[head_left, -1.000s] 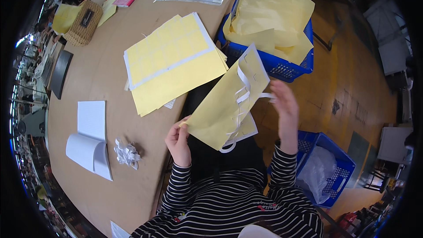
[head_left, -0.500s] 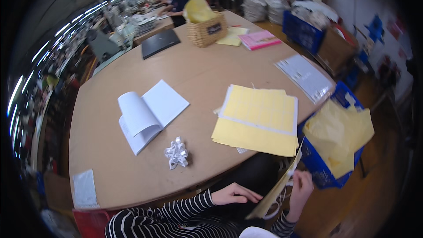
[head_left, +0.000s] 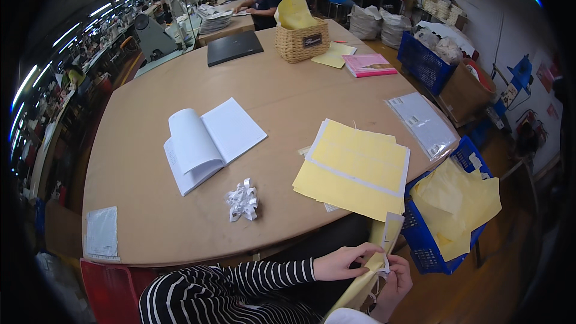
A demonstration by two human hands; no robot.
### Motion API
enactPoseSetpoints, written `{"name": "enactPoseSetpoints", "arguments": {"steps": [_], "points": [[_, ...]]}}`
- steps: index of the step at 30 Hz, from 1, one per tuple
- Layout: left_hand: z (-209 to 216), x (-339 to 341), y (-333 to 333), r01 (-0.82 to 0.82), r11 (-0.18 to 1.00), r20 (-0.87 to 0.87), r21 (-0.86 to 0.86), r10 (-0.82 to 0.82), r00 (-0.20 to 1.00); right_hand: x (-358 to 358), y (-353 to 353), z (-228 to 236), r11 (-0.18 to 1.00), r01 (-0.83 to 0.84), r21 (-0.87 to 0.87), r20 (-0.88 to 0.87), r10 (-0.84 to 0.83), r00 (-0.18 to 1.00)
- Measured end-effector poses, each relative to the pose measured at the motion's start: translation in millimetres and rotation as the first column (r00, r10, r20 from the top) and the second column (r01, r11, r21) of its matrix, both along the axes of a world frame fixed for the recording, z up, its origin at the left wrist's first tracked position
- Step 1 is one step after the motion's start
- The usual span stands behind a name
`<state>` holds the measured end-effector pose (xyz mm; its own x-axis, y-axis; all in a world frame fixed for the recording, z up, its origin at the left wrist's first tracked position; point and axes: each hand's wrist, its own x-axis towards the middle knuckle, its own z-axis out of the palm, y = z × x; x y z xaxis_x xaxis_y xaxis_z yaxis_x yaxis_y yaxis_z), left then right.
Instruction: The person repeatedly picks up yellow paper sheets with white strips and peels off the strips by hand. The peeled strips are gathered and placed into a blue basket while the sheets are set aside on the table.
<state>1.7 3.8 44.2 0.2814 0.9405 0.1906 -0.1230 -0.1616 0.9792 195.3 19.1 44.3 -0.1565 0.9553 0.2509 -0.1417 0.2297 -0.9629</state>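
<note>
Well left of the fingers, near the edge of the bench (head_left: 144, 162), lies a pale flat packet (head_left: 102, 231); an open white notebook (head_left: 237, 129) and a shiny cluster of silvery ribbon (head_left: 242, 200) lie closer in, both apart from the fingers. A moment ago the hands were apart on the yellow sheet (head_left: 354, 295); now the left hand (head_left: 343, 264) has closed in on the right hand (head_left: 397, 283), so both seem to be working at one spot. The left thumb and forefinger are curled close together at the sheet, though I cannot tell whether they pinch paper or ribbon. Just beyond them a pile of yellow sheets (head_left: 360, 153) rests on the bench. The held sheet is tilted between the hands and touches both, its white-edged end jutting past the fingertips, the rest dropping back toward the lap. The right fingers appear to pinch a white ribbon (head_left: 383, 266) against it. Further right, apart from the fingers, stands a blue crate (head_left: 423, 246) of loose yellow paper (head_left: 453, 204)
</note>
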Motion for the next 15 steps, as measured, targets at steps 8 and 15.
{"name": "enactPoseSetpoints", "arguments": {"steps": [8, 15], "points": [[8, 6, 3, -0.247, 0.968, -0.175, -0.038, 0.237, 0.956, -19, -7, -26, 0.997, 0.021, 0.077, -0.098, -0.013, 0.995], [-7, -20, 6, -0.113, 0.993, -0.385, -0.043, 0.087, 0.919, 5, 12, -26, 0.943, 0.196, -0.267, -0.569, -0.319, 0.758]]}}
